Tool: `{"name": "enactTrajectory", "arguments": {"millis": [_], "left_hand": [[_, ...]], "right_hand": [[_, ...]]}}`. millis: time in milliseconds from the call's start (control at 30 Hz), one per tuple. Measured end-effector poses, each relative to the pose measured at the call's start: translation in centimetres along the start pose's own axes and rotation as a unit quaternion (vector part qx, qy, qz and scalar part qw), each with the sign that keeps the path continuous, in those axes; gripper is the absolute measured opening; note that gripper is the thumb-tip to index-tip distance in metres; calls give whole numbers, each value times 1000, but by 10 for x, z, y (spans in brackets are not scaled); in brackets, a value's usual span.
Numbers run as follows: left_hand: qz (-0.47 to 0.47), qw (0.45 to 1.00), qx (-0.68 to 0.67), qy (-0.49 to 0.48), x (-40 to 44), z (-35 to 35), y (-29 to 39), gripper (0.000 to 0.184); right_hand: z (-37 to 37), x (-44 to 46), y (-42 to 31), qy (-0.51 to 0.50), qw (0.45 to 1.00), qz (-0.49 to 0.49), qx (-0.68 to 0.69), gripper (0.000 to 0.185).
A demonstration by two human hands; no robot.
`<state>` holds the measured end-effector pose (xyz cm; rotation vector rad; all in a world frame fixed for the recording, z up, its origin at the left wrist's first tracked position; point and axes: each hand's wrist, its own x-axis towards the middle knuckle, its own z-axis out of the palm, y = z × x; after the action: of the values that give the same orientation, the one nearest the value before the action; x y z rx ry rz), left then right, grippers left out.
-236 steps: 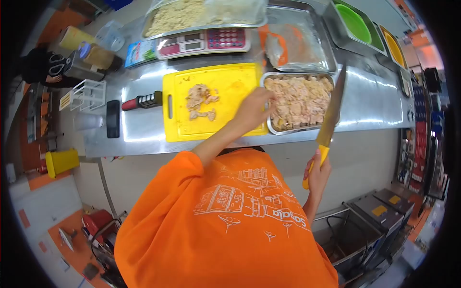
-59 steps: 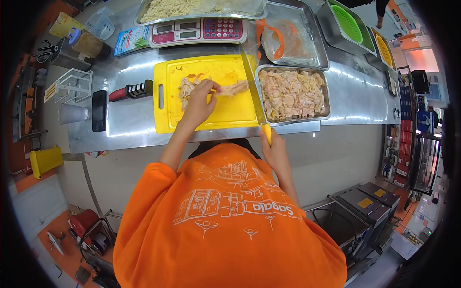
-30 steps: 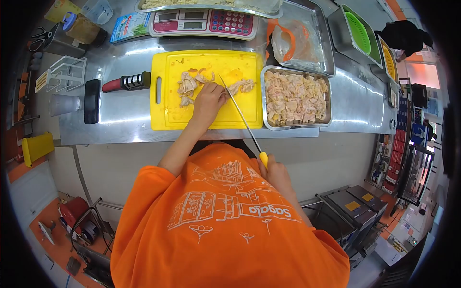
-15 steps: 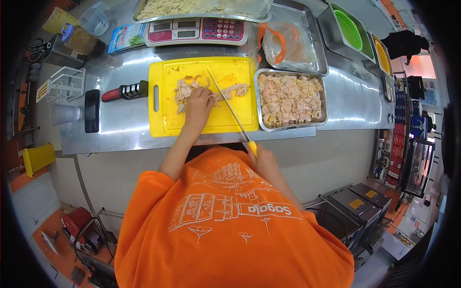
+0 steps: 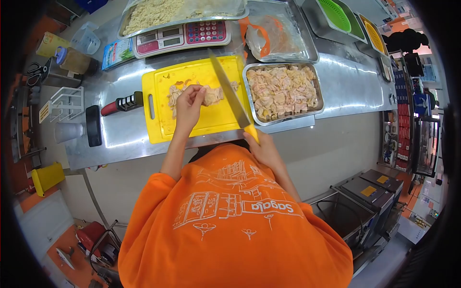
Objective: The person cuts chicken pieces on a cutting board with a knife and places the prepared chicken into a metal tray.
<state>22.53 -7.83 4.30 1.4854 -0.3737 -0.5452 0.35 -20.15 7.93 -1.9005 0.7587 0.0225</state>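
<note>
A yellow cutting board (image 5: 158, 127) bears pale raw meat (image 5: 212, 97), which looks like chicken or chicken skin. Over the meat, my left hand (image 5: 189, 102) is closed in a pinch, its thumb against the fingers; whether a piece is between them is hidden. My right hand (image 5: 263, 148) grips the yellow handle of a long knife (image 5: 229, 91) at the board's near right corner. The blade slants up and left across the board's right part, its broad side showing. Right of the board, a metal tray (image 5: 320, 103) is full of cut raw meat pieces.
Behind the board stand a scale (image 5: 205, 32) and a tray of crumbly pale food (image 5: 156, 12). A plastic bag (image 5: 276, 36) lies in another tray at the back. Left are a knife sharpener (image 5: 122, 103), a phone (image 5: 93, 126) and a plastic cup (image 5: 68, 132).
The view has shifted slightly. My left hand has risen from pressing flat on the meat to a pinch. The knife has turned and lifted, now showing more of its blade side.
</note>
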Motion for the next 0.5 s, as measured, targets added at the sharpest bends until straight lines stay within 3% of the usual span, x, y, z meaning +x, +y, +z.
{"name": "enactTrajectory", "arguments": {"millis": [267, 333, 367, 400, 433, 500], "left_hand": [[-67, 990, -89, -81, 12, 5, -3, 24], [-75, 989, 123, -46, 17, 1, -16, 23], [-76, 988, 126, -44, 16, 1, -23, 23], [11, 956, 293, -25, 14, 5, -23, 23], [98, 888, 448, -6, 14, 8, -23, 23], [119, 875, 469, -2, 15, 10, -22, 21]], "right_hand": [[-31, -12, -1, 35, 999, 35, -9, 30], [-29, -11, 5, 57, 998, 16, 2, 30], [-28, -10, 5, 55, 998, 15, 5, 30], [-28, -11, 6, 55, 998, 20, 5, 30], [-29, -10, 6, 56, 998, 23, 7, 31], [-30, -11, 8, 63, 998, 27, 10, 31]]}}
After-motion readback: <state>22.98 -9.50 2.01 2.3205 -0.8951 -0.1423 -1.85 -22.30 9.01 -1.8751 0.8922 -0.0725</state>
